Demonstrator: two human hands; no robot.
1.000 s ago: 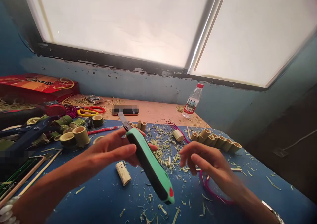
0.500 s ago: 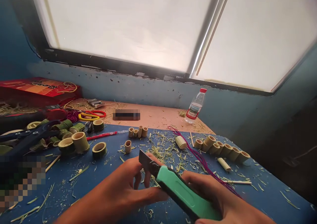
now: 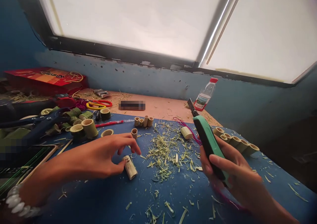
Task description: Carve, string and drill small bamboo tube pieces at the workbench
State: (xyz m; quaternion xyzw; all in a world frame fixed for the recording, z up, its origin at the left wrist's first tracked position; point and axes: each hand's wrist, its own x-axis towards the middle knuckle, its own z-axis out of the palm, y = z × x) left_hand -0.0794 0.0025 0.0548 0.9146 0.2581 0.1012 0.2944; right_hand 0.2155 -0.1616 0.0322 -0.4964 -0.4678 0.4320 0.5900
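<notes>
My right hand (image 3: pixel 230 164) is wrapped round a green and black utility knife (image 3: pixel 209 141), its blade out and pointing up and away to the left. My left hand (image 3: pixel 106 153) hovers over the blue mat with fingers apart, thumb close to a short peeled bamboo piece (image 3: pixel 130 168). That piece lies on its side and bears dark marks near its far end; whether the thumb touches it I cannot tell. A small bamboo ring (image 3: pixel 134 133) stands just beyond the left fingers, and a wider ring (image 3: pixel 107 132) is partly hidden behind that hand.
Bamboo shavings (image 3: pixel 163 151) cover the mat's middle. Cut bamboo tubes stand at left (image 3: pixel 89 128) and right (image 3: pixel 241 145). Pliers (image 3: pixel 47 120), scissors (image 3: pixel 96 105), a red pen (image 3: pixel 111 123), purple cord (image 3: pixel 182 121), a water bottle (image 3: pixel 205 95) and a red bag (image 3: pixel 44 82) lie around.
My hands have moved apart. The right lifted the knife up and rightward; the left moved left and opened beside the marked bamboo piece, which now shows on the mat.
</notes>
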